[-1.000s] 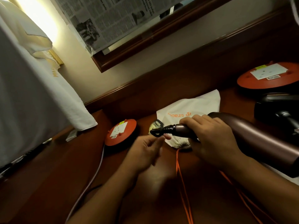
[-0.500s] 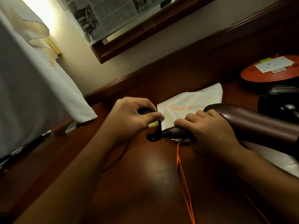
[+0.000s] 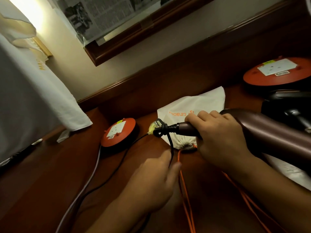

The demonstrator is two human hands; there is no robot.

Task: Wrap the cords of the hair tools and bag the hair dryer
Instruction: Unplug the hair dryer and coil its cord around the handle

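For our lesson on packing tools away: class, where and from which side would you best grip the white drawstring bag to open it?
Grip the white drawstring bag at its gathered mouth, coming from the near side. The puckered opening faces the person, the orange drawstrings trail toward them, and the closed end points away.

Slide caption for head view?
Right hand grips brown hair tool; left hand pinches its black cord beside a white bag.

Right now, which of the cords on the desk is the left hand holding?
The black cord off the hair dryer handle, not the orange strings or grey cable.
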